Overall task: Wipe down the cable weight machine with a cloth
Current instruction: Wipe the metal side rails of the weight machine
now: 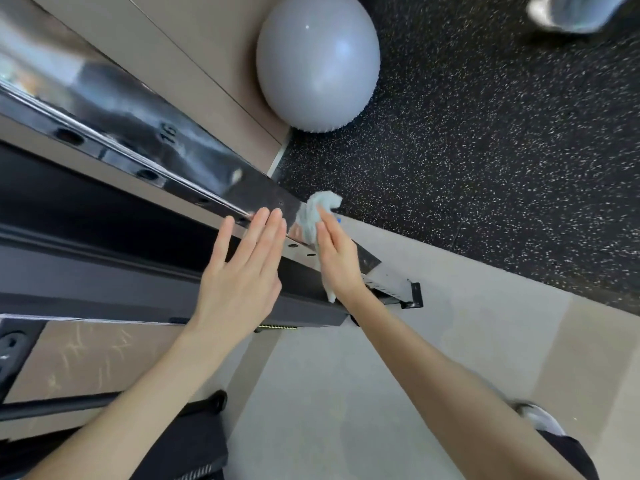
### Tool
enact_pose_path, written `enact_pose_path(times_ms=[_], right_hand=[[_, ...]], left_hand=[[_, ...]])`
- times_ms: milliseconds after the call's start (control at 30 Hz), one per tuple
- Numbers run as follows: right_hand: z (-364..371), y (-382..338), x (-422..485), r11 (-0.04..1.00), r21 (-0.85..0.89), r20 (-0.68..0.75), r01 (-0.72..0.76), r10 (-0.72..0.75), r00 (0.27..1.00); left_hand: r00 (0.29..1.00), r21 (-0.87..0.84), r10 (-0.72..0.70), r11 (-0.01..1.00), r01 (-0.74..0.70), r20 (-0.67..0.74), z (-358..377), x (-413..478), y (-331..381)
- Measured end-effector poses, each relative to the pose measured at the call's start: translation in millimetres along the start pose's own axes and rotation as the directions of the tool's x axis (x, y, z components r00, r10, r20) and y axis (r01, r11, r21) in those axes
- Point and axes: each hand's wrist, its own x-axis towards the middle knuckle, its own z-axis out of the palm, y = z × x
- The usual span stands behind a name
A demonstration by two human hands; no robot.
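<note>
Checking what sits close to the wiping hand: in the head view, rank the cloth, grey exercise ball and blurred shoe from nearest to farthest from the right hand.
1. cloth, under the right hand, on the machine's glossy post.
2. exercise ball, farther up, against the wall.
3. shoe, top right corner, on the speckled floor.
</note>
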Motion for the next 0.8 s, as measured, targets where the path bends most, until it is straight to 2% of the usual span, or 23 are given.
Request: enact_pose_path(times_ms=[133, 233, 300, 500, 567, 667, 800], right_hand=[[9, -28, -10, 0.974, 0.005, 0.052, 0.228, -0.228, 0.972], [3, -10, -8, 0.942, -0.038, 0.084, 0.334, -0.330, 0.940], [-8, 22, -3, 0.952, -0.049, 0.072, 0.302, -0.298, 0.952], [-47, 130, 9, 1.000, 0.014, -0.037, 0.018, -0.018, 0.999], [-52, 142, 13, 0.999, 0.035, -0.041, -0.002, 0.004, 0.999], [-50, 134, 17, 0.993, 0.043, 0.017, 0.109, -0.110, 0.994], [-52, 131, 24, 0.931, 0.057, 0.118, 0.359, -0.364, 0.924]], left_hand=[[0.999, -0.014, -0.024, 1.000, 0.024, -0.036, 7, 3, 7], [0.998, -0.005, -0.030, 1.000, 0.029, -0.060, 16, 1, 15], [0.997, 0.013, -0.020, 1.000, 0.021, -0.072, 25, 0, 26], [0.997, 0.021, 0.007, 1.000, -0.006, -0.072, 60, 7, 79], [0.998, 0.007, 0.011, 1.000, -0.011, -0.061, 70, 13, 95], [0.999, -0.025, 0.015, 1.000, -0.016, -0.035, 83, 20, 122], [0.997, -0.053, -0.031, 0.998, 0.027, -0.069, 99, 28, 147]])
